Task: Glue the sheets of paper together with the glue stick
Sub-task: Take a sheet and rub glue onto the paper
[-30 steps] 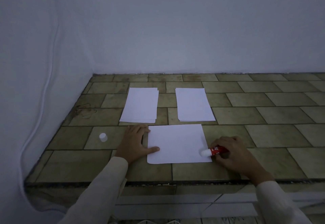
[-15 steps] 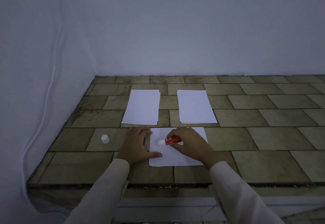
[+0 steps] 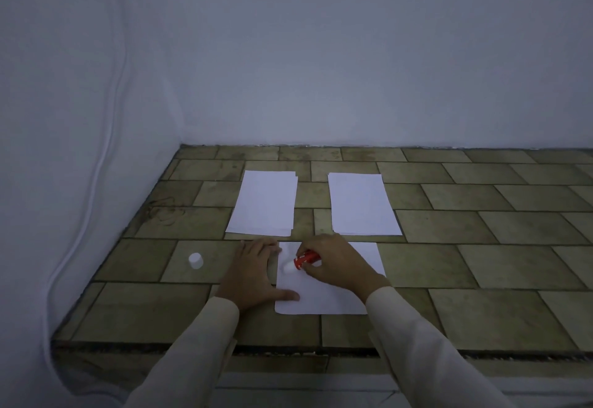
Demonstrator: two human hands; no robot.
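The right hand (image 3: 333,263) has crossed the single white sheet of paper (image 3: 324,298). A second ago it was at the sheet's lower right corner. Half a second ago it was near the upper left part, and it now sits a little lower and closer to the sheet's left edge. Its fingers and thumb are curled round the red glue stick (image 3: 307,258). The stick lies tilted, with its white tip pointing down-left and touching the paper just inside the left edge.

The left hand (image 3: 256,274) has kept its place, spread flat with straight fingers on the brown tiled surface (image 3: 481,266) just left of the sheet. Its thumb presses on the sheet's lower left part. Both wrists show cream sleeves (image 3: 205,340).

The sheet lies in the lower middle of the frame, near the front edge of the tiles. Above it are two neat stacks of white paper, side by side and apart: the left stack (image 3: 263,204) and the right stack (image 3: 364,204). A small white round cap (image 3: 195,260) stands on the tiles left of the left hand, well apart from it. A thin white cable (image 3: 107,138) runs down the pale wall (image 3: 321,55) at the left of the frame.
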